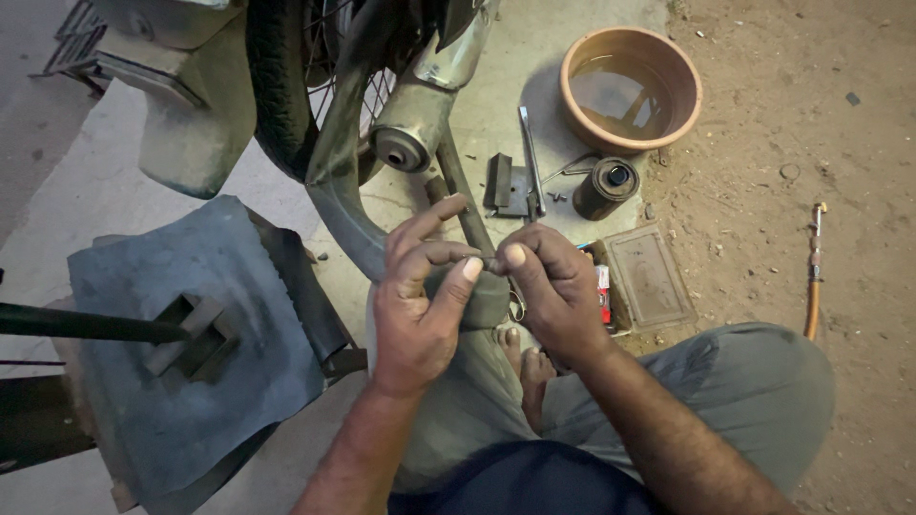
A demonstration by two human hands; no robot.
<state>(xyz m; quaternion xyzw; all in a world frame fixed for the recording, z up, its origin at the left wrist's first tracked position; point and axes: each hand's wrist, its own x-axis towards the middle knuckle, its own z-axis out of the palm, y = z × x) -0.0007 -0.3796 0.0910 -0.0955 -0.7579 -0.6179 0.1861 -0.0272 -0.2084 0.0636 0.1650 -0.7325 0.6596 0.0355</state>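
Out to the left of the hands, a grey, dusty padded block (191, 324) lies with a dark metal rod (86, 324) resting across it. The left hand (420, 305) and right hand (553, 286) meet over the person's lap, both pinching one small dark metal piece (489, 263) between thumb and forefinger tips; it is short, stubby, and too small to make out further. It sits exactly between the two hands, touching both. Just beyond the hands stands a motorcycle wheel with black tyre (286, 86). Further right, beyond the right hand, a round terracotta bowl of water (668, 67) rests on the ground, a dark cylindrical tin (604, 187) beside it.
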